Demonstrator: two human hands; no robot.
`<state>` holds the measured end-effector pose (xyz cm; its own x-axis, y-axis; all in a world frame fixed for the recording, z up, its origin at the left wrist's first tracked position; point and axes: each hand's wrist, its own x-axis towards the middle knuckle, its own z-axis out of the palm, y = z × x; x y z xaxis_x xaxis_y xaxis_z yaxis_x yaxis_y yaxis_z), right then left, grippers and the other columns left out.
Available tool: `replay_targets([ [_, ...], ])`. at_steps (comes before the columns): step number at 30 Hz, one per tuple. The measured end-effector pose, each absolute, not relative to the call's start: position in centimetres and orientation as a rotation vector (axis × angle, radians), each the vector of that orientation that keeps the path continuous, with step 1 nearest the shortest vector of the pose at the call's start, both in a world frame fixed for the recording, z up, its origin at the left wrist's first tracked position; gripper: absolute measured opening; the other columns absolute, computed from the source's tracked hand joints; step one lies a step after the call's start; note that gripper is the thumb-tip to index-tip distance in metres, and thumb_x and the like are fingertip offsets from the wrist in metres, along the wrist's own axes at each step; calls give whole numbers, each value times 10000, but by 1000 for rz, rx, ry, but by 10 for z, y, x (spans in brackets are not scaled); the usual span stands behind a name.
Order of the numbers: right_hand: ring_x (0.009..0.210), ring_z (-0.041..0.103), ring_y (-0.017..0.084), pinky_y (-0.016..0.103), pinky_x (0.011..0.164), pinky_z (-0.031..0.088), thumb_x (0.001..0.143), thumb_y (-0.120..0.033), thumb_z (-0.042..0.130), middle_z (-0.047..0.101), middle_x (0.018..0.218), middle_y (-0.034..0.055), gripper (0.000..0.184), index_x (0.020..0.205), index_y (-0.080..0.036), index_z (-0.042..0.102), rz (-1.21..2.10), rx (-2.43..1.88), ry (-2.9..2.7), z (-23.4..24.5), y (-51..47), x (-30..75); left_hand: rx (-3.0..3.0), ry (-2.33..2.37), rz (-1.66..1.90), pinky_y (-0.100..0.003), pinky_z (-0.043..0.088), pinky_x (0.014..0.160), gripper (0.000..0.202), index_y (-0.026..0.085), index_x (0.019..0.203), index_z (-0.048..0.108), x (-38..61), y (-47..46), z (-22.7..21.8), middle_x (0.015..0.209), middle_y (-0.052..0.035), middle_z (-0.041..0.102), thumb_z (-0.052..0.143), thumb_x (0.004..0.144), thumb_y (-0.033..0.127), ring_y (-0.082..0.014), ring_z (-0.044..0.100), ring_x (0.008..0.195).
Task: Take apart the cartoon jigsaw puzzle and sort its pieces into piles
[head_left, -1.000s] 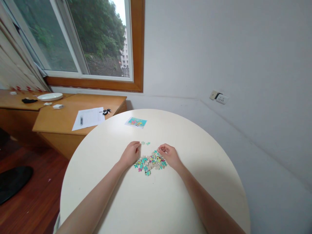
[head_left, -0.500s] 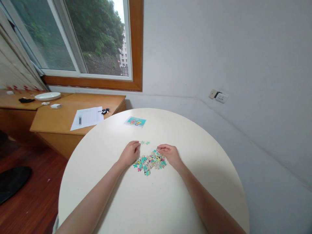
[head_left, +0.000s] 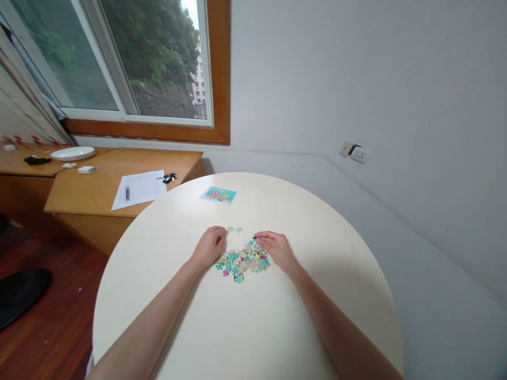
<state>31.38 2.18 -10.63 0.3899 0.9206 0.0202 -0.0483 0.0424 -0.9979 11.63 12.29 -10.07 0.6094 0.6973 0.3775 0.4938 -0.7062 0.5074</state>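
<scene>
A heap of jigsaw pieces [head_left: 243, 261], some printed in teal, yellow and pink and others showing plain grey-beige backs, lies on the round white table [head_left: 245, 332]. My right hand [head_left: 275, 245] pinches a small dark puzzle piece [head_left: 255, 238] at the heap's upper right edge. At the heap's left side rests my left hand [head_left: 208, 247], its fingers curled in; whatever they may hold is hidden. Just beyond its fingertips lie two loose pale-green pieces, a left piece [head_left: 230, 229] and a right piece [head_left: 239, 229], apart from the heap.
A teal picture card [head_left: 220, 195] lies toward the table's far side. Left of the table, a wooden desk [head_left: 87, 192] bears a paper sheet [head_left: 144, 184], keys [head_left: 169, 178] and a white plate [head_left: 73, 153]. A wall with a socket [head_left: 359, 154] stands behind and to the right.
A dark piece now shows between my right fingertips, raised slightly off the heap's edge. My left hand stays nearly in place. The whole view has shifted a little.
</scene>
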Motion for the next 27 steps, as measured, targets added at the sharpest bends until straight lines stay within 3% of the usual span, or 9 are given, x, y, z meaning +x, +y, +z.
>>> replay_targets([
  [5, 624, 638, 175, 293, 616, 503, 499, -259, 736, 685, 666, 33, 221, 695, -170, 687, 945, -1291, -830, -103, 22, 313, 2319, 1098, 997, -301, 458, 743, 167, 150, 784, 605, 114, 127, -100, 807, -67, 624, 448, 727, 143, -184, 578, 785],
  [11, 604, 630, 159, 277, 606, 494, 496, -249, 720, 674, 649, 22, 216, 691, -165, 674, 952, -1289, -813, -102, 22, 312, 2293, 1100, 1039, -249, 401, 611, 107, 168, 743, 531, 114, 128, -102, 711, -28, 562, 431, 745, 131, -142, 513, 640],
  [17, 577, 603, 146, 268, 569, 479, 579, -267, 634, 658, 630, 21, 160, 698, -163, 654, 871, -1360, -934, -105, 21, 310, 2338, 1052, 1053, -228, 353, 568, 115, 179, 789, 496, 114, 123, -100, 684, -4, 522, 393, 777, 128, -125, 466, 601],
  [23, 641, 613, 153, 267, 616, 482, 638, -244, 556, 657, 675, 37, 131, 704, -164, 637, 758, -1418, -1129, -108, 20, 305, 2174, 1136, 1014, -211, 303, 501, 78, 188, 821, 489, 113, 121, -95, 488, 71, 394, 425, 803, 230, -103, 403, 475],
  [27, 634, 588, 144, 266, 610, 471, 673, -221, 503, 645, 697, 36, 156, 734, -164, 634, 616, -1500, -1290, -107, 18, 303, 2178, 1121, 1070, -225, 359, 561, 70, 182, 810, 503, 114, 124, -98, 591, 34, 498, 460, 761, 209, -117, 473, 564],
])
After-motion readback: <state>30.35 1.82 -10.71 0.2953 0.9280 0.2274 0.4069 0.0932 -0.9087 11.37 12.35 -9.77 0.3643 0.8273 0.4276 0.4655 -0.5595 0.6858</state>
